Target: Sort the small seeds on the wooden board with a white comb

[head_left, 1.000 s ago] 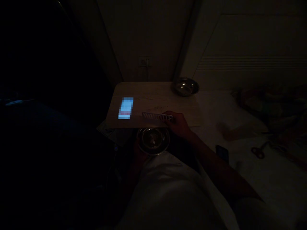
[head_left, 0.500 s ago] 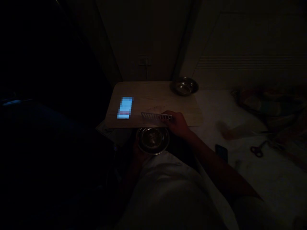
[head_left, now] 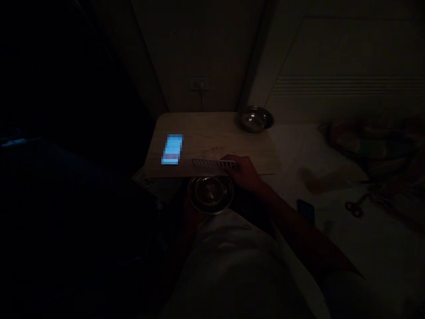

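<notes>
Slotted strip (head_left: 213, 164) in the right hand (head_left: 245, 172), metal bowl (head_left: 226, 195) in the left hand (head_left: 193, 208).
On my feed, the right fingers pinch 1 end of the strip, which points to 9 o'clock along the near side of a wooden board (head_left: 206, 126). The bowl sits at the strip's 6 o'clock; I can't tell how far the shadowed left fingers wrap it. From board centre, a lit screen (head_left: 172, 149) is at 9 o'clock, a 2nd bowl (head_left: 256, 126) at 2.
</notes>
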A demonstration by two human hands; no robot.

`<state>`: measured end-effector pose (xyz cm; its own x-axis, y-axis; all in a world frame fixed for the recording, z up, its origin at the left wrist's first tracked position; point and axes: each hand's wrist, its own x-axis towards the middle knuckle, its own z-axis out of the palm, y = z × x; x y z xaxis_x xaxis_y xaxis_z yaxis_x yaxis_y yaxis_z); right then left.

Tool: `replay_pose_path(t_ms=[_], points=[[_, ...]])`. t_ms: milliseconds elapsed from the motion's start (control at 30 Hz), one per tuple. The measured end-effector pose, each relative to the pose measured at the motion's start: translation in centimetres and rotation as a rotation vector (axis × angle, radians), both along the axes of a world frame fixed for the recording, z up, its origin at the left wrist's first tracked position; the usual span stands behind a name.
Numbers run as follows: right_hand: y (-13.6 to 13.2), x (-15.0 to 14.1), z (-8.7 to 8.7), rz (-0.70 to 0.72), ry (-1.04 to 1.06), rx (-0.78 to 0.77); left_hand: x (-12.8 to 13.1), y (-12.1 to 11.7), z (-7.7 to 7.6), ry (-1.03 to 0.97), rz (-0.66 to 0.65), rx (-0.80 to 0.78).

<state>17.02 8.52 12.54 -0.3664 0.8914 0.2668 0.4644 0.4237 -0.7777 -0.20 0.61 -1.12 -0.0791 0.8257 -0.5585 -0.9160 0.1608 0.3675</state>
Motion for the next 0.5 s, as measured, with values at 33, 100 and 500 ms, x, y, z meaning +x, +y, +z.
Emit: replay_pose_path(t_ms=[33,100,500], points=[[-0.02,-0.01,0.01,0.003,-0.001,-0.003,-0.03,0.01,-0.09,-0.003,0.003,0.005],[-0.06,-0.05,0.04,0.016,0.002,-0.01,-0.06,0.03,-0.2,-0.004,-0.004,0.008],[-0.17,0.52,0.37,0.064,0.021,-0.041,0.01,0.07,-0.19,0.003,0.016,0.002]])
